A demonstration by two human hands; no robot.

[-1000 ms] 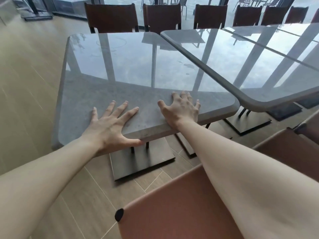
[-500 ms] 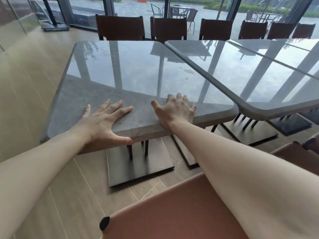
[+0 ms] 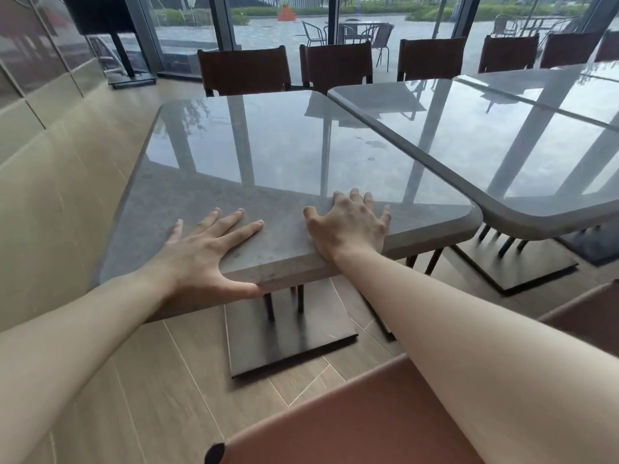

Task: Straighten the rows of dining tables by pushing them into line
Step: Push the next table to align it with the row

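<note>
Glass walls and a row of brown chairs point(image 3: 244, 70) are seen behind the grey worktop point(image 3: 268, 155), whose right edge is overlapped by a second worktop point(image 3: 502, 135) set askew. Both hands are laid flat on the near edge: the left hand point(image 3: 204, 256) with fingers spread and thumb hooked under the rim, the right hand point(image 3: 348, 226) with fingers splayed, nothing held.

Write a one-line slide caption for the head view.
Both hands, left and right, press on the near edge of a grey dining table skewed against its neighbouring table.
</note>
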